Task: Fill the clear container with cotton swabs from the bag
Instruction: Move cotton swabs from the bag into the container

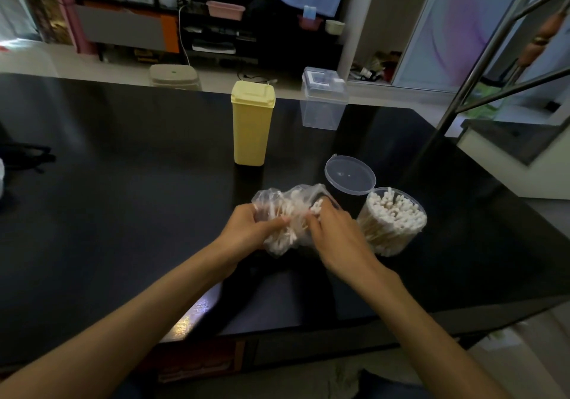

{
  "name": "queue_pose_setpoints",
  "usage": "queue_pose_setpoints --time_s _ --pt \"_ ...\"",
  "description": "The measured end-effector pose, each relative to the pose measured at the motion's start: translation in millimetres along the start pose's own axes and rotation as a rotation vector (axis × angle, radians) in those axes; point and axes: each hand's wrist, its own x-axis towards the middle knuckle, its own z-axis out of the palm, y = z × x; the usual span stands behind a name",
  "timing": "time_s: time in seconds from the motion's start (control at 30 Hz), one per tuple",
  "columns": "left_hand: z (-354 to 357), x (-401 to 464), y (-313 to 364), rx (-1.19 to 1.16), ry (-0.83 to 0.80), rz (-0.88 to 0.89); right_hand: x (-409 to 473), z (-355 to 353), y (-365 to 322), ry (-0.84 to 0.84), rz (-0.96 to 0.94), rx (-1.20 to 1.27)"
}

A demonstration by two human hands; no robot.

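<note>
- My two bare forearms are reaching in from the bottom edge, over the near rim of the black table [123,213], and meeting just past its middle
- My left hand [246,229] is closing around the clear plastic bag [277,210], thumb pressing across the front of it, fingers wrapping behind, so the bag is being held off the tabletop
- My right hand [336,232] is working at the bag's right side, fingertips pinching together on a small bunch of cotton swabs [316,207] whose white tips are poking up above my knuckles
- More swabs are bunching in the lower part of the bag, under my left thumb
- Just to the right of my right hand, the clear container [391,222] is standing upright on the table, already packed with swabs, tips showing at its open mouth
- Its round hinged lid [350,175] is lying flipped open behind it, touching the rim
- Farther back, a tall yellow box [251,127] with a closed lid is standing alone
- Near the far edge, to its right, a clear rectangular tub [322,102] is sitting
</note>
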Motion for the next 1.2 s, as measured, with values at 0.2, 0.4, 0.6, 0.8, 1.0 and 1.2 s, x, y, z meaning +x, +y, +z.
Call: queue_pose_setpoints --time_s 0.2,0.4,0.6,0.8,1.0,1.2 --pt "-3.6 1.2 4.5 -0.086 -0.025 -0.108 1.3 -13.6 5.1 0.060 -0.202 0.165" --pt "-8.5 5.4 4.4 -0.038 0.010 -0.093 3.9 -18.1 4.7 0.198 -0.153 0.264" --pt "-11.3 8.4 1.1 -0.021 -0.006 -0.079 3.2 -17.1 6.5 0.101 -0.045 0.412" --pt "-16.4 14.0 0.7 0.009 0.007 -0.106 11.4 -18.9 11.7 0.157 0.086 0.552" --pt "-23.7 21.2 -6.5 0.282 0.118 -0.047 15.2 -29.1 17.9 0.094 0.283 0.830" --pt "-27.0 12.1 4.0 0.942 0.260 0.033 14.7 -48.3 23.7 -0.030 0.294 1.053"
